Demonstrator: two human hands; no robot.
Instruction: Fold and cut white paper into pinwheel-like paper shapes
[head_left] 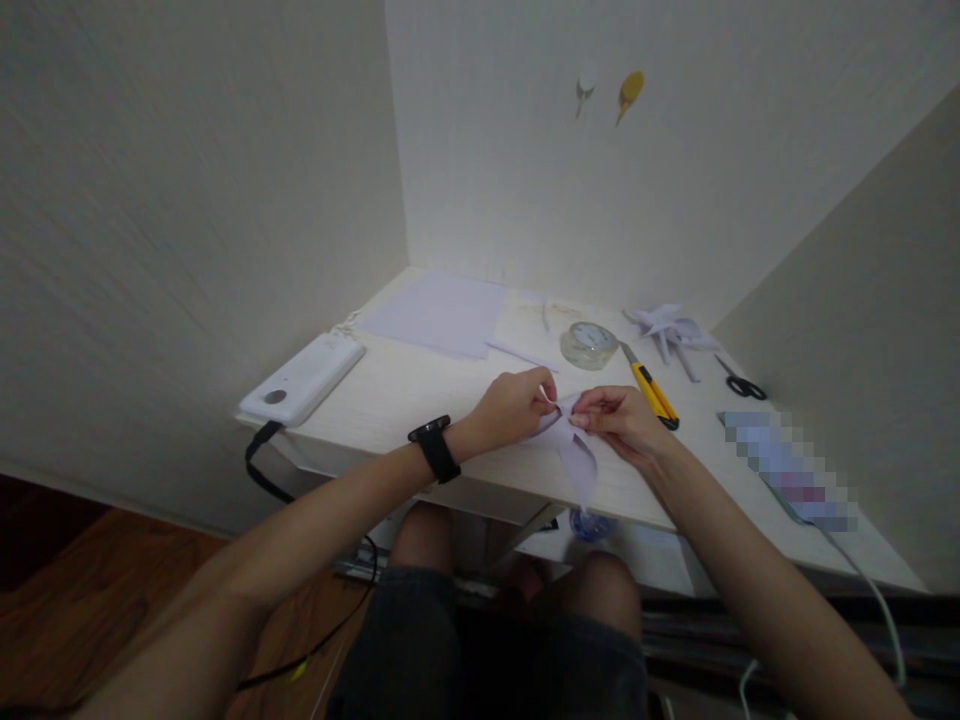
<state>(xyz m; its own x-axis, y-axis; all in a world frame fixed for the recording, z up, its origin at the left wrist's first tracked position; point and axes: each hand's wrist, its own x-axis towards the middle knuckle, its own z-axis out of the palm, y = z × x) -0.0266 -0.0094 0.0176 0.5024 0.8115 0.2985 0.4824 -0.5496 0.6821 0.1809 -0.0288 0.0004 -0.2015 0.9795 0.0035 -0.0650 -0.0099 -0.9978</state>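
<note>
Over the front part of the white desk (405,400), both hands pinch a pale lilac paper pinwheel (579,465), whose curled blade hangs toward the desk's front edge. My left hand (517,405), with a black watch on the wrist, has its fingers closed on the pinwheel's left side. My right hand (615,415) grips it near the centre between thumb and fingertips. The fingers partly hide the middle of the paper. Just behind them lie a roll of clear tape (589,345) and a thin rolled paper stick (523,355).
Lilac paper sheets (439,312) lie at the back left, near a white box-shaped device (304,380) with a black cable. To the right are a yellow utility knife (651,388), folded paper pinwheels (667,325), black scissors (742,385) and a blurred phone-like object (787,475) with a cable.
</note>
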